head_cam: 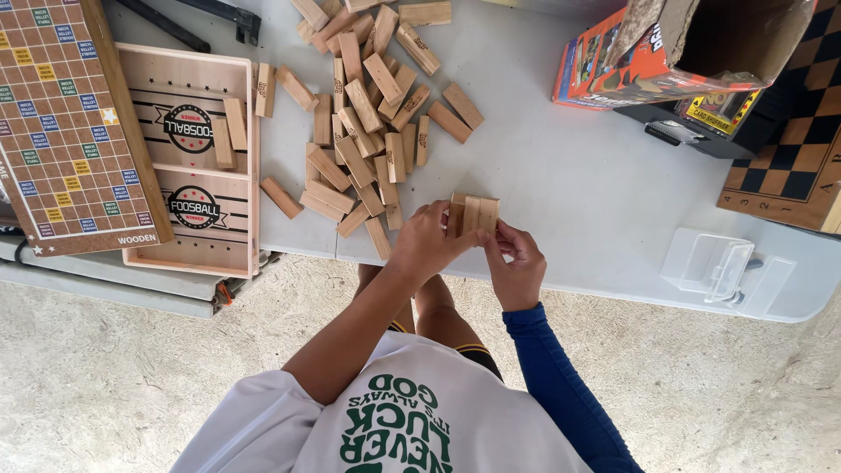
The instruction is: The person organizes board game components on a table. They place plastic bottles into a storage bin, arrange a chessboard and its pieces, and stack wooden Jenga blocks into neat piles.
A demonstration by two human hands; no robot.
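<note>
Three wooden blocks stand side by side as one flat row near the front edge of the bench, their long axes running away from the person and their ends level. The left hand presses on the row's left side, fingers curled close around that outer block. The right hand meets the row from the right, thumb and fingertips pinched nearly shut on the outer block's corner; how firmly it grips is hard to tell from above. The right arm wears a blue sleeve, the left arm is bare.

Just left of the hands and farther back lies a loose heap of blocks, pointing every way. Beyond it, at the bench's left end, sit a wooden game tray carrying a few strays and a gridded board. At the right stand a cardboard box and a chessboard.
</note>
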